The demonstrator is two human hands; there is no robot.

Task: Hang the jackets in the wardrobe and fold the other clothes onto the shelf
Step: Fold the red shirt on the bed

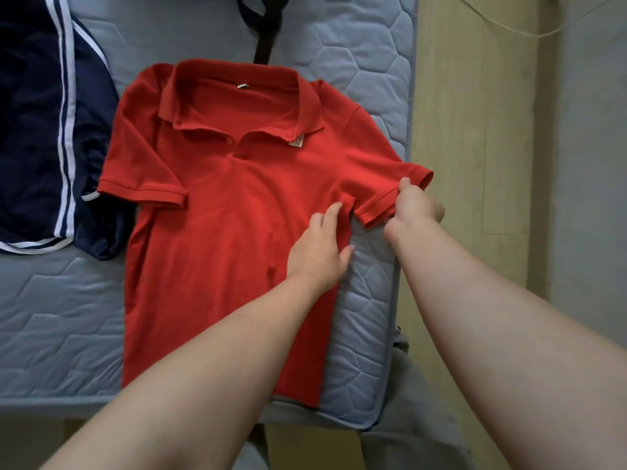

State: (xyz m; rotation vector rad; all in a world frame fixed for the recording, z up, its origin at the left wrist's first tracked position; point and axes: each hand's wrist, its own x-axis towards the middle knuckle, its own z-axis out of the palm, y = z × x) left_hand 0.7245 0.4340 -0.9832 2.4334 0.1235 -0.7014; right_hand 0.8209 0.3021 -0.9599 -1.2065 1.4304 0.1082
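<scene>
While pressing red polo shirt (217, 232) to mattress (51, 317) with flat, straight-fingered left hand (319, 252), pinches its sleeve hem in curled right hand (415, 206); noted alongside: navy striped garment (34, 130).

Presses red polo shirt (217, 232) flat on the mattress (61, 317) with left hand (319, 252); pinches its sleeve (383, 188) with right hand (415, 206).

Polo shirt (217, 232) flat on mattress (51, 317). Jacket (34, 130) just left of shirt. Strap (263, 45) behind its collar. Left hand (319, 252) on shirt's right edge, right hand (414, 205) at the sleeve beyond.
</scene>
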